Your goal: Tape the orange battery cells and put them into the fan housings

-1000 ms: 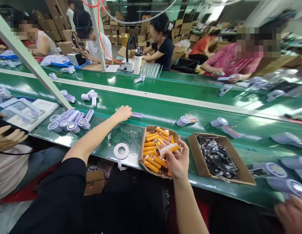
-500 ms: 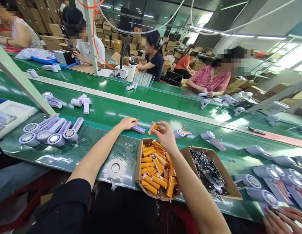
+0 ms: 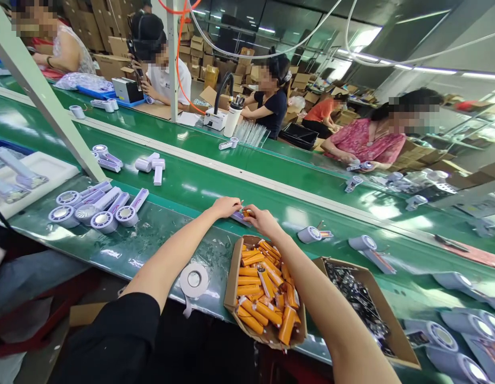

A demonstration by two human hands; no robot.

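Head view: beyond the brown cardboard box (image 3: 231, 285) of orange wrapped cylinders (image 3: 249, 280), a narrow lilac plastic casing (image 3: 238, 217) lies between both hands. Left hand (image 3: 228, 207): fingers drawn together at the casing, grip contents cannot be told; right hand (image 3: 263, 220) pinches a partly hidden orange piece (image 3: 246, 213) over it. White tape roll (image 3: 184, 280) rests on the green counter (image 3: 167, 218), left of the box.

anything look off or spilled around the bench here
One small thing: the tape has a loose end dangling over the near edge of the bench, which looks untidy. The orange cells lie jumbled in their box, but none look spilled.
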